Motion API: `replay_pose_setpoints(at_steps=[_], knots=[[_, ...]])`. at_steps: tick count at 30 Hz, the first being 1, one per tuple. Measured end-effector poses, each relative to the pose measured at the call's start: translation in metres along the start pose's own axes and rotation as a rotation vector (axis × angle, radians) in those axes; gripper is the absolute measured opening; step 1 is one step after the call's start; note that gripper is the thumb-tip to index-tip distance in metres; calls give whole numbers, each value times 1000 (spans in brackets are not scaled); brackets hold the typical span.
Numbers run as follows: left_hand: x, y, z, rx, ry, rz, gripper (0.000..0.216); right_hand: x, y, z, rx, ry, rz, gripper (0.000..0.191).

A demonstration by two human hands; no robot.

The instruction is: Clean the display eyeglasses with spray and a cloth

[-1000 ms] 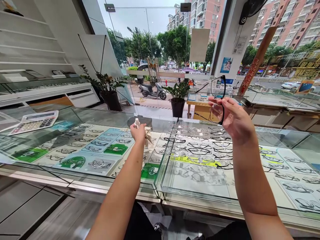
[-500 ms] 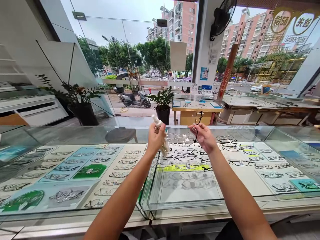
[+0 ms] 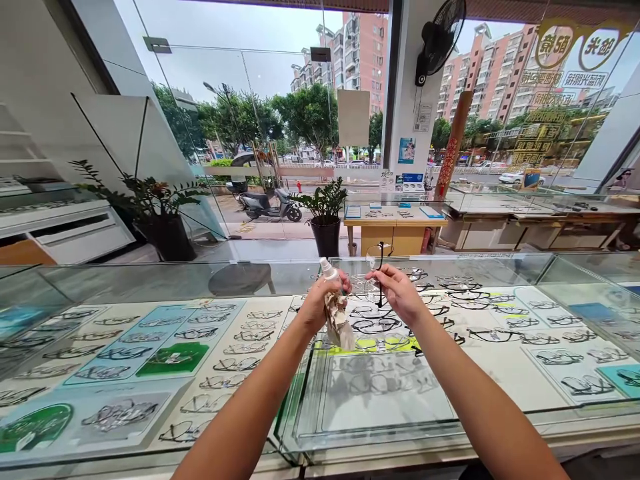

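My left hand is closed around a small white spray bottle and a crumpled beige cloth that hangs below the fist. My right hand grips a pair of black-framed glasses, held on edge just right of the bottle's nozzle. Both hands hover close together above the glass display counter, over rows of spectacle frames laid out beneath the glass.
A second glass case with frames on green and blue cards lies to the left. Beyond the counter are two potted plants, a wooden table, a wall fan and the shop window onto the street.
My right hand came down from head height with the glasses and moved left. My left hand lifted the bottle and cloth toward it. The view swung right, so the calculator has left the view.
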State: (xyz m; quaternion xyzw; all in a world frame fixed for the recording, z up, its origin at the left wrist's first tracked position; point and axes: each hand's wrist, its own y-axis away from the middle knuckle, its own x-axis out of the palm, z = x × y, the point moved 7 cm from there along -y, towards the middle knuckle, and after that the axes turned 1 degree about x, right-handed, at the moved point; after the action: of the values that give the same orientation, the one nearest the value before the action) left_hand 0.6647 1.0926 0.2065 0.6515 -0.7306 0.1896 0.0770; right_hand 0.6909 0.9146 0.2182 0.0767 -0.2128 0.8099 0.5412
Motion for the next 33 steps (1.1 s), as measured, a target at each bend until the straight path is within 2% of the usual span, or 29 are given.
replay_pose_setpoints(at_steps=[4,6,10,13,17,21,28,33], knots=[[6,2,-2,-26,66,88,71,9,3,-4,15,22,51,44],[2,-1,-2,8,-52,72,77,12,4,-8,30,32,65,44],[-10,-6,-2,129,-395,2,71,16,7,-15,41,79,112,44],[-13,-8,-3,181,-490,-11,63,22,9,-17,32,151,161,43],[-11,-8,-6,210,-564,-7,61,28,12,-18,38,221,186,44],[-9,-8,-8,214,-604,1,66,23,9,-18,40,198,160,44],[0,-4,-2,194,-724,55,61,4,1,-9,-24,72,-22,48],[5,0,7,193,-774,69,61,9,2,-7,-18,59,14,47]])
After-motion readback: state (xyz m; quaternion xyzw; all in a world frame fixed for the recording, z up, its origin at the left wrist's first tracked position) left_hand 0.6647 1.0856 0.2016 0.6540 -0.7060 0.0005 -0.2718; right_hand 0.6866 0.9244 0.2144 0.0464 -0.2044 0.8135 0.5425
